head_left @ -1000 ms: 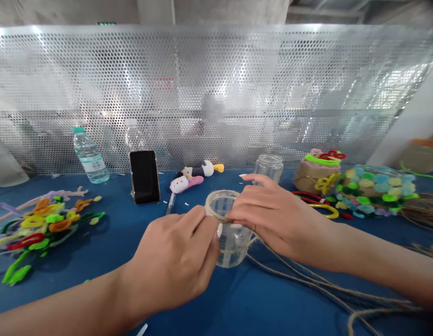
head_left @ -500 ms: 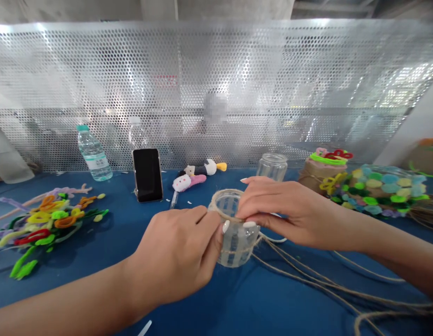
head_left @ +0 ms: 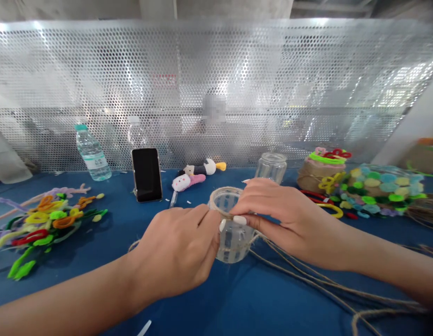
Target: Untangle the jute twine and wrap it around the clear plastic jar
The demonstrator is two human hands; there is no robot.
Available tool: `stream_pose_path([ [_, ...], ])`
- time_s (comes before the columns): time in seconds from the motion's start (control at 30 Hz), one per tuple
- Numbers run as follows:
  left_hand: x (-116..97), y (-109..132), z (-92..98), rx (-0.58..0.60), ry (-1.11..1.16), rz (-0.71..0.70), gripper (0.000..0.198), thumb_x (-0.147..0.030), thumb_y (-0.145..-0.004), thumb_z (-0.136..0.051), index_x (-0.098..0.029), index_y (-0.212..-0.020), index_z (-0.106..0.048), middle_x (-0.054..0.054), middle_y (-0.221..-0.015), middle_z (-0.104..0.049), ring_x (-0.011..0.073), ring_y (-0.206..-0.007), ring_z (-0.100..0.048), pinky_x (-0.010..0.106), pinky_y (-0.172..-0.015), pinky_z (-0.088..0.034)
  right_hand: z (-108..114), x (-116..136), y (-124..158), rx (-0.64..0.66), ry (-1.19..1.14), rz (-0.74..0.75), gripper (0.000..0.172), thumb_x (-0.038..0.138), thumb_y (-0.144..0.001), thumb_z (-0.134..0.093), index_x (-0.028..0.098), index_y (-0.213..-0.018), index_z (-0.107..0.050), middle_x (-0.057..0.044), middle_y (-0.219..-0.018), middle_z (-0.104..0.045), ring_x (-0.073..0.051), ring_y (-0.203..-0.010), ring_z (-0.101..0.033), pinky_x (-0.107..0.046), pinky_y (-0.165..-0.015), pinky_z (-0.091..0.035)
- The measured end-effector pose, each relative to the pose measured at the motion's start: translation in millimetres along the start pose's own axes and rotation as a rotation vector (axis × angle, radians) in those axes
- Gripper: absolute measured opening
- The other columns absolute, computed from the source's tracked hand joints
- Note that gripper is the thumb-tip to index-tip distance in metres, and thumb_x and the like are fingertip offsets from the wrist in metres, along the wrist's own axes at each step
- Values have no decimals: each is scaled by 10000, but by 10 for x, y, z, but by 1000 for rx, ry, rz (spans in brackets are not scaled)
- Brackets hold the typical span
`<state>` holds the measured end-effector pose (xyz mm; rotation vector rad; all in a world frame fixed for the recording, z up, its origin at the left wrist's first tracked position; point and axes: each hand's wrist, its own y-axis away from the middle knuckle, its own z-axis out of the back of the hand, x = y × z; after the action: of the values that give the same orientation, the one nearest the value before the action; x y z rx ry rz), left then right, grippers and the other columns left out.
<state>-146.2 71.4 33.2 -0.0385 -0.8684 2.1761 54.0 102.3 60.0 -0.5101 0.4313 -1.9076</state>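
A glass jar (head_left: 233,245) with pale vertical strips stands on the blue table, and brown twine (head_left: 223,213) circles its rim. My left hand (head_left: 183,249) pinches the twine at the near left of the rim, fingers closed. Beside it my right hand (head_left: 284,219) presses thumb and fingers together on the twine at the near right of the rim. The two thumbs are close but apart. Loose strands of twine (head_left: 307,275) run from the jar across the table to the lower right.
Colourful pipe-cleaner pieces (head_left: 44,221) lie at the left. Behind are a water bottle (head_left: 93,154), a phone (head_left: 146,175), plush figures (head_left: 190,181) and another glass jar (head_left: 271,167). Decorated jars (head_left: 384,186) and red-handled scissors (head_left: 316,198) are at the right.
My right hand has shifted left along the rim, closer to my left hand. The scissors behind my right wrist have come into view.
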Motion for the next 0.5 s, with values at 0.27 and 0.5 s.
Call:
stream_pose_path([
  [0.27,51,-1,-59,-18,-47,35,231,-186,-869,-359,-167,-668,-473,-7,-575,-497,129,-452,-440,259,-423,-278,13,-118,0,42,-19,-6,190,124,-905,-403,154,-842,-580,-11,-757,-574,-123,-744,-472,-332,-823,-359],
  [0.5,18,-10,-59,-4,-65,31,228,-178,-869,-343,-168,-681,-473,-8,-568,-489,130,-440,-435,264,-417,-282,-1,-87,-5,-5,41,-2,161,235,-879,-465,153,-925,-596,-56,-859,-601,-162,-843,-518,-361,-837,-392],
])
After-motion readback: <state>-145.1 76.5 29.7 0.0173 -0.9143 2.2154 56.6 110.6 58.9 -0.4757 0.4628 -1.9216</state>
